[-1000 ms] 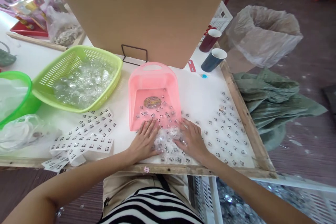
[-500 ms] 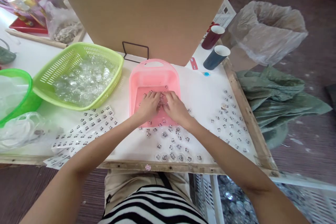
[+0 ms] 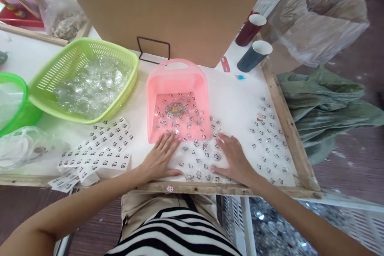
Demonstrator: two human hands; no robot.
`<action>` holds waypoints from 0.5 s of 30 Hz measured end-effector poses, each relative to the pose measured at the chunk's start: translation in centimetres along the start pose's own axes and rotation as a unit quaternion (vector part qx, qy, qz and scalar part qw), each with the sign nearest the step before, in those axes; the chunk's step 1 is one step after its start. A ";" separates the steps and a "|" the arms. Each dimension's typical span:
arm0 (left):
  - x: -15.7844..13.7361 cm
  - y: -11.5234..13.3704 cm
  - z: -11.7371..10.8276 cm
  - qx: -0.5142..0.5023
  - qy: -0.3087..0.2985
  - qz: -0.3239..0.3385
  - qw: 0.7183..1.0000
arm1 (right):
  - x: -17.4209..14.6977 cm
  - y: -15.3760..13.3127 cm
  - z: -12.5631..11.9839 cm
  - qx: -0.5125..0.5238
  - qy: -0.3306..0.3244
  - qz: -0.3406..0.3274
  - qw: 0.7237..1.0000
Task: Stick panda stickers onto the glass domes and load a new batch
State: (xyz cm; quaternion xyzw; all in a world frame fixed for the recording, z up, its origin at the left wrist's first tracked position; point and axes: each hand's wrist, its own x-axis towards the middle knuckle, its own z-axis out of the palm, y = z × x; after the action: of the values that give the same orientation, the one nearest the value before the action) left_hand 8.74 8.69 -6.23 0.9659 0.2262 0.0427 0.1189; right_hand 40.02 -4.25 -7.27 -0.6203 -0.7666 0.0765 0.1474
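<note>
My left hand lies spread on the white table at the front left corner of a pink scoop-shaped tray, fingertips at its open edge. My right hand is spread to the right, fingers apart at the edge of a scatter of small clear round pieces with black-and-white panda prints. More such pieces lie inside the tray, around a yellowish-green oval mark on its floor. Neither hand grips anything. Sheets of panda stickers lie to the left of my left hand.
A lime-green basket of clear pieces stands at left, near a green bowl. Cardboard rises behind the tray. Two cups, dark red and dark blue, stand back right. Wooden edging borders the table; more panda pieces lie beside it.
Both hands have come back out of the pink tray toward me and spread apart, opening flat on the table. The panda pieces inside the tray are now uncovered. The view has shifted slightly.
</note>
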 end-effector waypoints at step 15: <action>5.7 0.2 -0.9 -0.093 0.097 -0.041 0.990 | 10.0 -7.7 1.3 0.015 0.119 0.019 0.993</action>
State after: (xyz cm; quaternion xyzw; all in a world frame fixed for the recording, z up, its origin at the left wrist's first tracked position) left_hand 13.84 11.25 -5.18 0.9320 0.2706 0.1518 0.1874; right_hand 30.57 3.92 -4.92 -0.6373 -0.7301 0.0166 0.2460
